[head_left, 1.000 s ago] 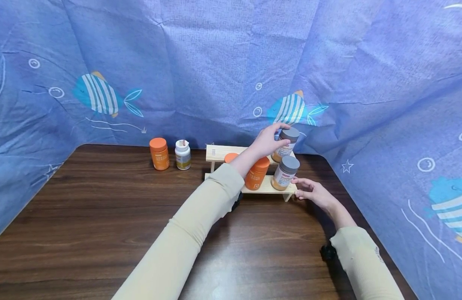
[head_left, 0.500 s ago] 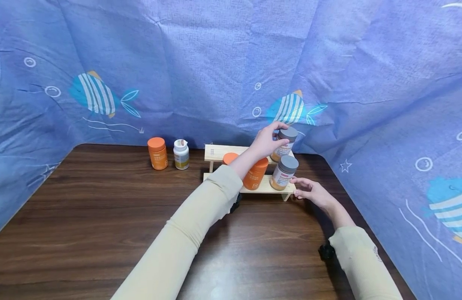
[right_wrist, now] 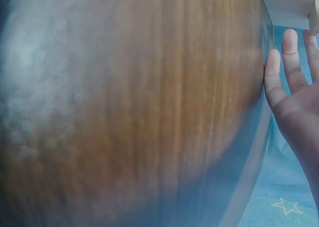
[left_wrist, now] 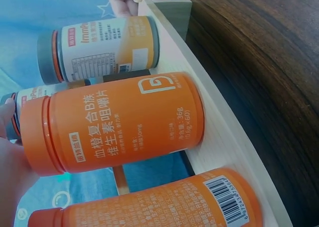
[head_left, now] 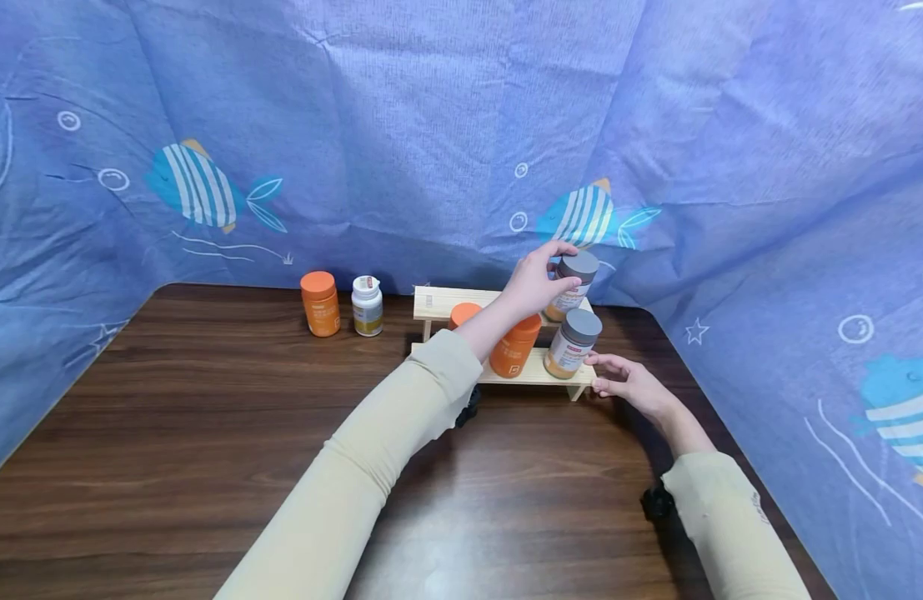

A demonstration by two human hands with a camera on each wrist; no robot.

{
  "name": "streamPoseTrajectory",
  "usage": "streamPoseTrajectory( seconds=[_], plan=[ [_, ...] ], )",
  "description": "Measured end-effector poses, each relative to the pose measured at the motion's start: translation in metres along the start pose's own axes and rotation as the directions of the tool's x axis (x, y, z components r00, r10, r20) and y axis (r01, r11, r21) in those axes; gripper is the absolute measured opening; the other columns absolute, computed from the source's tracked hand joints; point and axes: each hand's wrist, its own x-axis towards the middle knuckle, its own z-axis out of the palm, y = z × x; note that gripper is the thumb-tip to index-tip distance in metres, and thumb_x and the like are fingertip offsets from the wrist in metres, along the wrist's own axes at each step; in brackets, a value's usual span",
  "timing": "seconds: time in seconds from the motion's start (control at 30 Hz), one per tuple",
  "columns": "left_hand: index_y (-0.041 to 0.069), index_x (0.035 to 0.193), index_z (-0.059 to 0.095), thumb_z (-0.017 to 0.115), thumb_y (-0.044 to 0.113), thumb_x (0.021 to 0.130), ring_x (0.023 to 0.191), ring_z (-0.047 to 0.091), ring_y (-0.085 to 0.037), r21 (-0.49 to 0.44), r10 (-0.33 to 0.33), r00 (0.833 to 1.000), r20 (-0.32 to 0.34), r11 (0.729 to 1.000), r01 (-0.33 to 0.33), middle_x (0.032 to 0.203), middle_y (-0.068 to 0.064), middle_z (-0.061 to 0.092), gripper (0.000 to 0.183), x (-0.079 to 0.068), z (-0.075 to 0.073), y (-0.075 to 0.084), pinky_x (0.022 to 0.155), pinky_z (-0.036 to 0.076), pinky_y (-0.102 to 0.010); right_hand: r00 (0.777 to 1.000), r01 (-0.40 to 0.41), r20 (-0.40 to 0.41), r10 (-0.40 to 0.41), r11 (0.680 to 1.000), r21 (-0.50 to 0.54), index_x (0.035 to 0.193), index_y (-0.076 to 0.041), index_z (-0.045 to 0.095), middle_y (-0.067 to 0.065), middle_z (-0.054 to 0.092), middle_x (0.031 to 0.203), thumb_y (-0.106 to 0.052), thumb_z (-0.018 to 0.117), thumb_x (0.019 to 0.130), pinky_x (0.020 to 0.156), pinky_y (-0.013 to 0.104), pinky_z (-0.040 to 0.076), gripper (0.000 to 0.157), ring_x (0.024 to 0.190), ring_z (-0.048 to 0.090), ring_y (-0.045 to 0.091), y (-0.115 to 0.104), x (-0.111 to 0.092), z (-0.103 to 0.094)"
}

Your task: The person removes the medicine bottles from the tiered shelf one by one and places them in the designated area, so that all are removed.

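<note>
A two-tier wooden rack [head_left: 453, 302] stands at the back right of the table. My left hand [head_left: 530, 288] holds a grey-lidded supplement jar [head_left: 578, 268] by its lid, upright at the upper tier's right end. On the lower tier stand a second grey-lidded jar [head_left: 570, 348] and two orange bottles, one [head_left: 515, 348] beside that jar, the other [left_wrist: 149, 207] partly behind my left arm. My right hand [head_left: 632, 388] holds the lower tier's right end between thumb and fingers; in the right wrist view its other fingers [right_wrist: 273, 62] are extended.
An orange bottle [head_left: 321, 305] and a small white bottle [head_left: 367, 307] stand on the dark wooden table [head_left: 228, 400], left of the rack. A blue fish-print cloth [head_left: 416, 150] hangs close behind the rack and along the right side.
Both hands, the rack and the jars keep their places. Only the head view shifts slightly.
</note>
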Motion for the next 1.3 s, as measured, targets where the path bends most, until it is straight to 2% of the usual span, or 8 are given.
streamPoseTrajectory(
  seconds=[0.2,0.5,0.73,1.07,1.2,1.3],
  plan=[
    [0.019,0.127,0.053,0.069,0.021,0.086,0.110,0.058,-0.018,-0.014,0.003,1.000,-0.017,1.000,-0.003,0.130,0.002,0.054,0.044,-0.003,-0.004,0.004,0.083,0.048,-0.022,1.000,-0.003,-0.013,0.003,1.000,-0.006,0.130,0.005,0.047,0.024,0.039,0.138,-0.014,0.064,0.090,0.075,0.025,0.053,0.047,0.084,0.060,0.004,0.001,0.001,0.000],
    [0.019,0.127,0.054,0.070,0.020,0.086,0.109,0.058,-0.015,-0.019,0.013,0.999,-0.044,1.000,-0.014,0.130,0.003,0.054,0.044,-0.011,-0.015,0.008,0.083,0.049,-0.023,1.000,0.005,-0.009,-0.005,1.000,0.000,0.129,0.007,0.046,0.025,0.034,0.144,-0.013,0.064,0.090,0.074,0.024,0.053,0.048,0.084,0.060,0.003,0.003,0.001,0.001],
    [0.017,0.126,0.054,0.070,0.018,0.086,0.107,0.058,-0.013,-0.055,0.029,0.996,-0.088,0.998,-0.034,0.128,0.003,0.055,0.043,-0.015,-0.030,0.011,0.082,0.050,-0.023,1.000,0.010,-0.009,-0.010,1.000,0.002,0.129,0.008,0.045,0.026,0.030,0.146,-0.012,0.064,0.090,0.073,0.023,0.052,0.048,0.084,0.059,0.002,0.004,0.000,0.001],
    [0.016,0.125,0.056,0.070,0.017,0.086,0.108,0.059,-0.013,-0.108,0.034,0.989,-0.143,0.993,-0.050,0.126,0.001,0.055,0.042,-0.026,-0.053,0.019,0.080,0.053,-0.029,1.000,0.008,-0.002,-0.008,1.000,0.006,0.130,0.008,0.045,0.025,0.027,0.149,-0.013,0.064,0.090,0.074,0.024,0.053,0.049,0.089,0.058,0.001,0.002,0.000,0.001],
    [0.015,0.124,0.057,0.071,0.015,0.085,0.106,0.061,-0.015,-0.094,0.039,0.983,-0.180,0.994,-0.056,0.126,0.000,0.056,0.042,-0.031,-0.059,0.024,0.082,0.052,-0.026,1.000,0.002,-0.008,-0.002,1.000,0.008,0.130,0.008,0.045,0.027,0.034,0.144,-0.013,0.064,0.090,0.074,0.025,0.054,0.049,0.087,0.060,0.002,0.003,0.000,0.002],
    [0.013,0.123,0.057,0.072,0.015,0.084,0.105,0.062,-0.016,-0.085,0.044,0.978,-0.205,0.994,-0.062,0.125,-0.002,0.057,0.042,-0.035,-0.063,0.027,0.081,0.052,-0.027,1.000,-0.004,-0.015,0.004,1.000,0.005,0.129,0.007,0.046,0.020,0.044,0.135,-0.013,0.065,0.090,0.074,0.025,0.054,0.048,0.084,0.061,0.005,0.003,0.000,0.002]
  ],
)
